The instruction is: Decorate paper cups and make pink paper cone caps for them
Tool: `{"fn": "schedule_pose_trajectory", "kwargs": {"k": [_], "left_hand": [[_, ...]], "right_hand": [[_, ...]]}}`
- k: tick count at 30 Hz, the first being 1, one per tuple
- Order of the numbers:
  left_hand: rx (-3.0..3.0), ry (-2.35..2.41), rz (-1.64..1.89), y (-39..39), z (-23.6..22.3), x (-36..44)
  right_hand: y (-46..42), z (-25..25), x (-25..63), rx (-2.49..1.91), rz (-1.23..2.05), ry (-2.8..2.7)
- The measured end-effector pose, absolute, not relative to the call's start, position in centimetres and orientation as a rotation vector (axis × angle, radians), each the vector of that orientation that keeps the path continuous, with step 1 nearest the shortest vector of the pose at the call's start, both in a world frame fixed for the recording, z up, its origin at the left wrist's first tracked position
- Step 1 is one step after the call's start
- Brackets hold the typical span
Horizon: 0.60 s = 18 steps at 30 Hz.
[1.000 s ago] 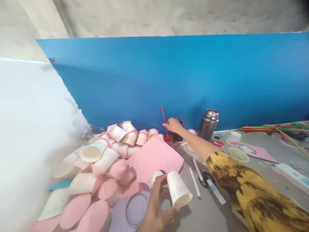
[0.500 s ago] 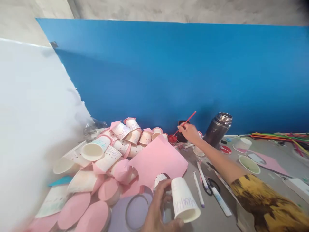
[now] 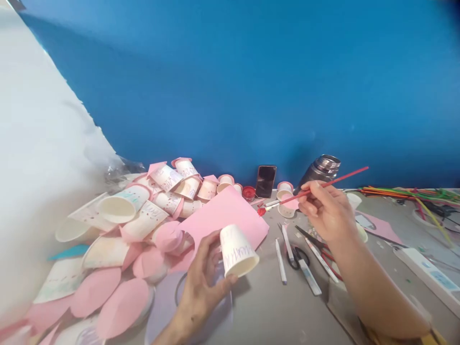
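A white paper cup [image 3: 235, 251] with purple scribbled marks is gripped in my left hand [image 3: 203, 275], its open mouth tilted down and to the right. My right hand [image 3: 325, 211] pinches a red paintbrush [image 3: 341, 177], its bristle end carrying red paint and pointing left, above and to the right of the cup. Behind the brush tip stands a small red paint pot [image 3: 248, 193]. A pink paper sheet [image 3: 226, 211] lies beyond the cup, and lilac paper [image 3: 161, 306] is partly hidden under my left hand.
Decorated cups with pink paper [image 3: 136, 225] are heaped on the left. A phone [image 3: 266, 182] leans against the blue panel [image 3: 215, 96], near a dark flask [image 3: 319, 170]. Scissors [image 3: 294, 258] and several pens lie at centre right. A power strip [image 3: 427, 268] and coloured stems [image 3: 395, 192] are farther right.
My right hand has drawn the brush away from the paint pot, back towards me and rightward; red paint shows on its tip. My left hand has raised the cup. The view has tilted down.
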<state>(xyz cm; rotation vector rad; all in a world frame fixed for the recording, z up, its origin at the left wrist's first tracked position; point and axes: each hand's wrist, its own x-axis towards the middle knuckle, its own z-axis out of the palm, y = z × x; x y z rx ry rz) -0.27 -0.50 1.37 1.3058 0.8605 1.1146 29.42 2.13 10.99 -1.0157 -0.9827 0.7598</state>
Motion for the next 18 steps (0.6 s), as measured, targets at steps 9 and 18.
{"fn": "schedule_pose_trajectory", "kwargs": {"k": [9, 18], "left_hand": [[1.549, 1.038, 1.383, -0.4, 3.9, 1.3], [1.698, 0.969, 1.331, -0.4, 2.7, 1.9]], "right_hand": [[-2.0, 10.7, 28.6, -0.922, 0.684, -1.092], [-4.9, 10.8, 29.0, -1.004, 0.646, -1.246]]}}
